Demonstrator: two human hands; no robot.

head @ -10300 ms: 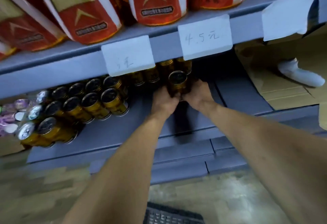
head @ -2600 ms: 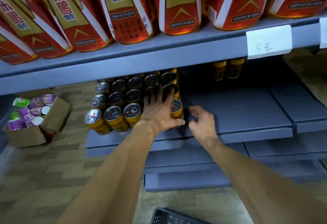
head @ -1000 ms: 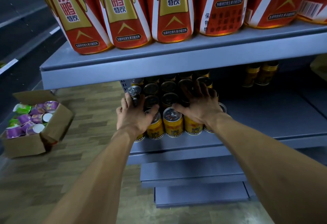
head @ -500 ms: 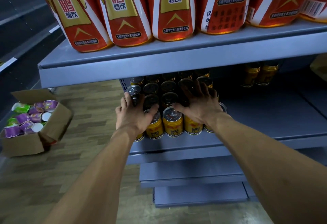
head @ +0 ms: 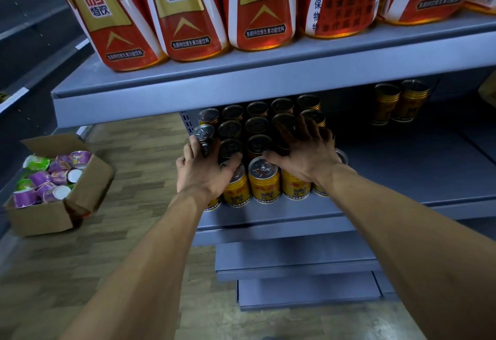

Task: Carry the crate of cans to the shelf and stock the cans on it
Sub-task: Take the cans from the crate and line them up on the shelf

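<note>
Head view. A block of gold Red Bull cans (head: 264, 178) is standing upright on the grey shelf (head: 375, 194), packed in rows that are running from the front edge back into the shadow under the upper shelf board (head: 241, 79). The left hand (head: 204, 170) is lying on the left edge of the block, its fingers loosely curved over the tops of the end cans and its thumb reaching across a front-row lid; it is not lifting any can. The right hand (head: 306, 151) is resting flat on the can tops to the right, fingers spread and nearly straight, gripping nothing. Judged from this layout, the stocking is well advanced and the hands are squaring the block. The bare shelf to the right of the block suggests that room for more cans is remaining.

Two more gold cans (head: 397, 103) are standing well apart at the rear right. Large red and gold drink bottles (head: 257, 6) are lining the upper board. A cardboard box (head: 53, 205) of purple and green cups is sitting on the wooden floor to the left.

The crate is not appearing in this view, so whether any cans are left in it cannot be told. The rear rows are too dark to count, the right hand is hiding several cans, and the bottles are being cut off by the top edge.
</note>
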